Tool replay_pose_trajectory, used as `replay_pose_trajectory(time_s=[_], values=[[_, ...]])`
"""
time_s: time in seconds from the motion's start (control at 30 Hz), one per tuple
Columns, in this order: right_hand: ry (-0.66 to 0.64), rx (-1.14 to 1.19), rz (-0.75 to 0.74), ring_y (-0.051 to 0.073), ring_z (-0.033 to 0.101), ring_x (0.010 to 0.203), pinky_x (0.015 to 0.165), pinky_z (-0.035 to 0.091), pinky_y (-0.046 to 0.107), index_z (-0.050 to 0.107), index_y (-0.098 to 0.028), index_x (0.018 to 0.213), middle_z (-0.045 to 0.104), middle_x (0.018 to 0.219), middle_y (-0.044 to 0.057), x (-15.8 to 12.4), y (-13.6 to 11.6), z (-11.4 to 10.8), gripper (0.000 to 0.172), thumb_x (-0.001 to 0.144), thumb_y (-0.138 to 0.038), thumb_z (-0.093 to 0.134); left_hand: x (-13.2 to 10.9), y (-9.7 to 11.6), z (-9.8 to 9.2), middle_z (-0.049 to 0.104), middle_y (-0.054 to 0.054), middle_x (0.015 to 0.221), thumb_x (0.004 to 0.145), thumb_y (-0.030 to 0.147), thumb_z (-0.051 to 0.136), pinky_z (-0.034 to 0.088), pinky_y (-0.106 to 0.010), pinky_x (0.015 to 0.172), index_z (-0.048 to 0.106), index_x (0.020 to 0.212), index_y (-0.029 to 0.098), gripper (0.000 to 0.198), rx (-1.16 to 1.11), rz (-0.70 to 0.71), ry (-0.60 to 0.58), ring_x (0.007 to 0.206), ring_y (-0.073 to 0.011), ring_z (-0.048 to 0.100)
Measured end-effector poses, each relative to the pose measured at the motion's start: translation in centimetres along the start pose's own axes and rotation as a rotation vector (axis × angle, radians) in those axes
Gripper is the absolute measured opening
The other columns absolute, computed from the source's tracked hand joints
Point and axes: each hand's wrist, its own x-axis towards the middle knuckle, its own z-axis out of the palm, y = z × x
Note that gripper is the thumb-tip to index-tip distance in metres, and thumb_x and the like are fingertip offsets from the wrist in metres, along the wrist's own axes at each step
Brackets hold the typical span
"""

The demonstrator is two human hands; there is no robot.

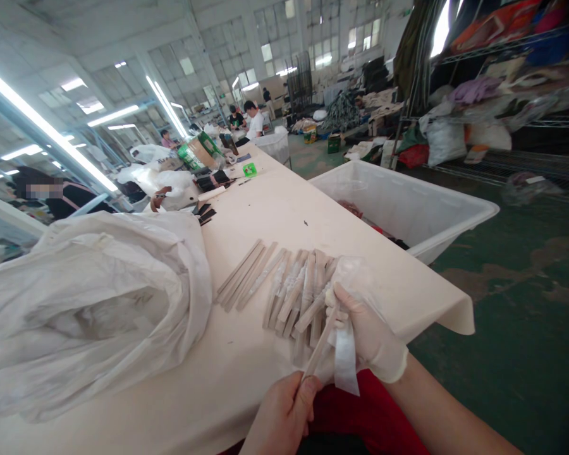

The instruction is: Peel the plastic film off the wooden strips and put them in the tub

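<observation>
Over the near edge of the table, my left hand (289, 404) is bare and closed round the lower end of a narrow beige strip (321, 347). My right hand (367, 328), in a thin whitish glove, grips the strip's upper end. A flat band of shiny white film (345, 361) hangs down beside the right fingers. Crumpled clear plastic (355, 272) lies just behind that hand. Left of it is a pile of similar beige strips (291, 291), several wrapped in clear film. Farther left, a few thin strips (241, 272) lie side by side.
A large open white sack (171, 253) covers the table's left side. The pale table (284, 208) runs away from me, with dark scraps and bags farther along. A white plastic bin (436, 196) stands against its right side. Shelving (540, 120) is at far right; other people sit farther back.
</observation>
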Motion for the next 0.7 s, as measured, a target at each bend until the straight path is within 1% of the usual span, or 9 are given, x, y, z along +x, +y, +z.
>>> replay_pose_trajectory(time_s=[0.07,0.13,0.23,0.3,0.37,0.47,0.57,0.63,0.7], values=[[0.025,-0.006,0.032,0.008,0.037,0.035,0.033,0.034,0.021,0.052,-0.020,0.060,0.045,0.043,-0.006,0.0,0.0,-0.2,0.036,0.068,-0.041,0.080,-0.2,-0.2,-0.1,0.048,0.003,0.059,0.090,0.059,0.029,0.035,-0.024,0.054,0.058,0.087,0.015,0.053,-0.046,-0.016,-0.028,0.053,-0.0129,0.047],[0.044,-0.002,0.083,0.008,0.038,0.035,0.034,0.036,0.021,0.052,-0.019,0.061,0.045,0.043,-0.006,0.2,-0.1,-0.4,0.037,0.067,-0.041,0.081,-0.6,0.1,-0.2,0.049,0.002,0.060,0.090,0.059,0.029,0.035,-0.024,0.055,0.057,0.082,0.016,0.052,-0.016,-0.003,-0.026,0.055,-0.0129,0.047],[0.054,0.028,0.100,0.006,0.036,0.033,0.032,0.032,0.018,0.051,-0.018,0.064,0.046,0.043,-0.007,0.7,-0.3,-0.9,0.036,0.066,-0.038,0.081,-0.9,1.0,-0.3,0.051,0.000,0.064,0.092,0.054,0.030,0.035,-0.025,0.058,0.055,0.075,0.018,0.047,0.080,0.047,0.044,0.061,-0.0144,0.049],[0.049,0.047,0.096,0.005,0.035,0.034,0.032,0.031,0.017,0.052,-0.018,0.066,0.047,0.045,-0.008,0.8,-0.3,-1.0,0.034,0.066,-0.035,0.082,-0.9,1.4,-0.2,0.052,-0.001,0.066,0.092,0.050,0.030,0.035,-0.025,0.060,0.056,0.076,0.018,0.044,0.111,0.064,0.085,0.065,-0.0155,0.050],[0.037,0.041,0.096,0.006,0.038,0.035,0.033,0.033,0.017,0.054,-0.018,0.068,0.049,0.047,-0.006,0.9,-0.3,-1.0,0.033,0.066,-0.035,0.082,-0.8,1.6,-0.1,0.053,-0.001,0.066,0.092,0.048,0.030,0.035,-0.026,0.061,0.057,0.077,0.018,0.043,0.129,0.064,0.098,0.067,-0.0163,0.050],[0.026,-0.003,0.047,0.008,0.038,0.036,0.033,0.033,0.020,0.055,-0.019,0.067,0.048,0.046,-0.006,0.6,-0.3,-0.9,0.032,0.068,-0.039,0.080,-0.6,1.4,0.2,0.053,-0.001,0.066,0.092,0.048,0.030,0.035,-0.026,0.060,0.057,0.077,0.018,0.043,0.140,0.071,0.090,0.066,-0.0163,0.051],[0.041,-0.090,-0.052,0.008,0.035,0.034,0.034,0.031,0.022,0.056,-0.020,0.062,0.045,0.042,-0.007,0.2,-0.1,-0.8,0.034,0.067,-0.044,0.079,-0.5,0.9,0.5,0.051,0.000,0.063,0.092,0.051,0.030,0.035,-0.025,0.058,0.054,0.074,0.018,0.045,0.092,0.041,0.075,0.060,-0.0142,0.050],[0.039,-0.177,-0.094,0.011,0.041,0.035,0.036,0.036,0.026,0.058,-0.021,0.060,0.048,0.041,-0.005,-0.4,0.4,-0.8,0.034,0.068,-0.048,0.077,-0.3,0.8,0.6,0.048,0.002,0.059,0.091,0.054,0.030,0.035,-0.024,0.055,0.055,0.078,0.017,0.046,0.001,0.003,0.025,0.054,-0.0123,0.047],[0.003,-0.264,-0.101,0.015,0.048,0.038,0.040,0.041,0.030,0.062,-0.021,0.061,0.054,0.043,-0.002,-1.0,1.4,-0.9,0.034,0.070,-0.052,0.073,0.1,1.2,0.4,0.047,0.004,0.058,0.089,0.057,0.031,0.033,-0.022,0.050,0.056,0.086,0.015,0.048,-0.120,-0.011,-0.031,0.049,-0.0102,0.044]])
